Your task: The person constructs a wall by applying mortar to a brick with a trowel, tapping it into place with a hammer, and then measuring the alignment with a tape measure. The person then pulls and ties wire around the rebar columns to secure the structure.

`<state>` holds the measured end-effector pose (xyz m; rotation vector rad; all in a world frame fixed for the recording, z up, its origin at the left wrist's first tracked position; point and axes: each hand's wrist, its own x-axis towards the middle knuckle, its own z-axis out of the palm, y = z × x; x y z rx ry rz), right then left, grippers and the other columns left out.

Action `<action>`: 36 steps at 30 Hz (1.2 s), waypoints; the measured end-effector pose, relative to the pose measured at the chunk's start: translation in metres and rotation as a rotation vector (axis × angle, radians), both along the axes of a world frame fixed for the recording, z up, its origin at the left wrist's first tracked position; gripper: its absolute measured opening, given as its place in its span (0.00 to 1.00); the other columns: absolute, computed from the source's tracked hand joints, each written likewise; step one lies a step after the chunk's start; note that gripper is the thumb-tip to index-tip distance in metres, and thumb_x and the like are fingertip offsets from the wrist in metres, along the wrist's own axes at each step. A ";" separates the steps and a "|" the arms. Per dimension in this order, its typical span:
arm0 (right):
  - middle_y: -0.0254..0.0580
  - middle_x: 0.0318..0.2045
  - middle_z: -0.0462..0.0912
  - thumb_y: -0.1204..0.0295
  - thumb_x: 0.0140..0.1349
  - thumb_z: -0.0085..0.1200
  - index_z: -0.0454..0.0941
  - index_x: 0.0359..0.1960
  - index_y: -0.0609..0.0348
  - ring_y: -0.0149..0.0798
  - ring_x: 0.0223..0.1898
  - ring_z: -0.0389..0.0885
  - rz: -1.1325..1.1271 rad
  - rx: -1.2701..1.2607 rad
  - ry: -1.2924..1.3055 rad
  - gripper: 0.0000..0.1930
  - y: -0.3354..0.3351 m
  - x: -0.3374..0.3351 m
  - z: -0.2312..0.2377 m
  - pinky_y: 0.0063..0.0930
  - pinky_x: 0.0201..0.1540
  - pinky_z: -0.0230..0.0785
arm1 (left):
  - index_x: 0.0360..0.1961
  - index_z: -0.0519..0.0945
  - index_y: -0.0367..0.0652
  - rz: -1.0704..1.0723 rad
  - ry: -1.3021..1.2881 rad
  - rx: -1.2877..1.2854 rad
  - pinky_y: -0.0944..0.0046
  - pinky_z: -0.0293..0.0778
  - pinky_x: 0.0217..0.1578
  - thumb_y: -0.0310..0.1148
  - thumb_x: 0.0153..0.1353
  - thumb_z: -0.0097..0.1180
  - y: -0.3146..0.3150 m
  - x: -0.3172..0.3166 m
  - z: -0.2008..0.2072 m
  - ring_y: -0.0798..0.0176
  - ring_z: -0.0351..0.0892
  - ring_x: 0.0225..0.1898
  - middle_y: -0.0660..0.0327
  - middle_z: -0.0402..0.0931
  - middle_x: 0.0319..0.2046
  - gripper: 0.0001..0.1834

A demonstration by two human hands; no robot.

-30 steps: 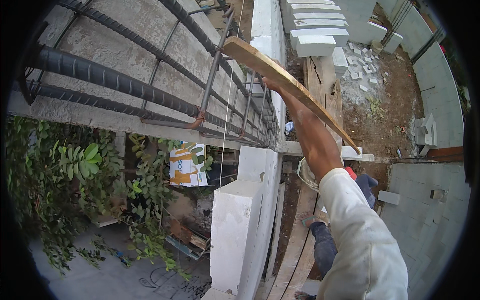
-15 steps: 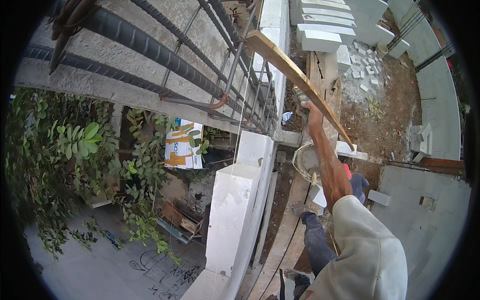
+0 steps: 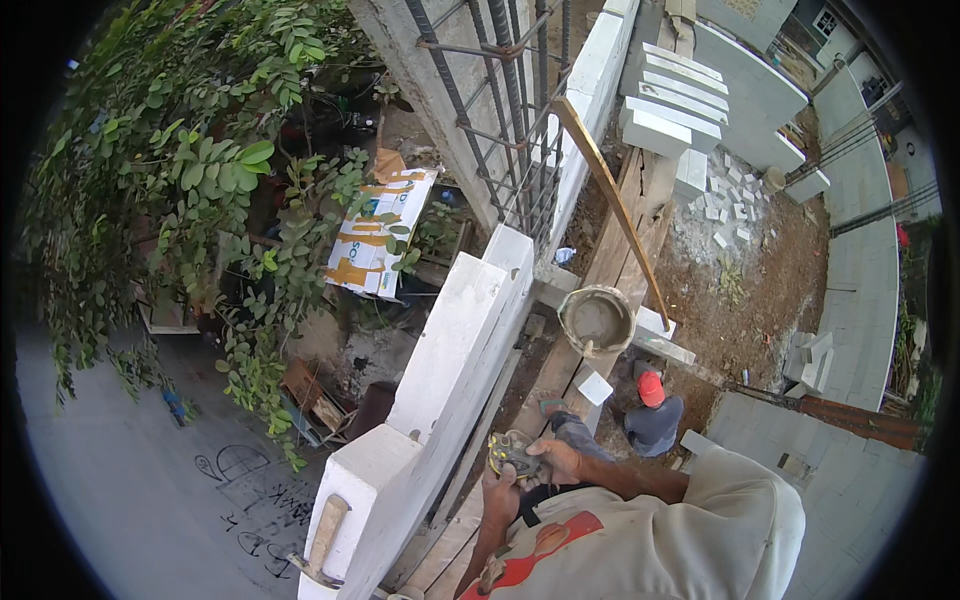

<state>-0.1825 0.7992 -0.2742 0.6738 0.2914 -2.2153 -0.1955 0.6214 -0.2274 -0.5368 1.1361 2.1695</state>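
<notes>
Diffuse daylight, soft shadows; corners are black. Fisheye bends straight edges. Foliage (image 3: pixel 230 172) blurs toward left rim.

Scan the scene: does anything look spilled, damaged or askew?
White chunks lie strewn on the ground, resembling broken bits of the whole blocks lined up nearby. The narrow board slants beside the rebar, possibly deliberately. The left hand and right hand hold a roundish yellow-and-grey object, nothing clearly odd.
</notes>
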 end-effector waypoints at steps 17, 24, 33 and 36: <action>0.40 0.30 0.86 0.53 0.67 0.66 0.84 0.44 0.60 0.34 0.33 0.84 0.317 1.180 0.832 0.21 -0.065 -0.029 0.103 0.35 0.38 0.78 | 0.48 0.81 0.32 -0.112 0.295 -0.645 0.65 0.80 0.34 0.27 0.56 0.70 -0.092 0.012 0.069 0.69 0.83 0.33 0.61 0.83 0.36 0.19; 0.38 0.26 0.85 0.56 0.62 0.70 0.84 0.37 0.63 0.30 0.24 0.82 0.517 0.893 0.550 0.19 -0.071 -0.017 0.097 0.24 0.26 0.75 | 0.42 0.79 0.35 -0.126 0.215 -0.555 0.66 0.75 0.38 0.29 0.46 0.75 -0.110 0.051 0.034 0.69 0.78 0.34 0.61 0.81 0.35 0.22; 0.34 0.26 0.84 0.64 0.61 0.69 0.85 0.33 0.60 0.29 0.24 0.79 0.684 0.739 0.703 0.12 -0.027 -0.068 0.048 0.25 0.25 0.72 | 0.64 0.70 0.37 -0.387 0.382 -0.732 0.54 0.74 0.57 0.38 0.59 0.72 -0.076 -0.001 0.085 0.48 0.81 0.56 0.44 0.81 0.52 0.36; 0.35 0.25 0.81 0.72 0.61 0.69 0.82 0.33 0.60 0.29 0.24 0.79 0.360 0.604 0.357 0.07 -0.006 -0.113 0.084 0.26 0.26 0.72 | 0.66 0.70 0.41 -0.524 0.431 -0.992 0.52 0.74 0.58 0.37 0.60 0.71 -0.072 -0.020 0.114 0.43 0.79 0.58 0.40 0.78 0.55 0.35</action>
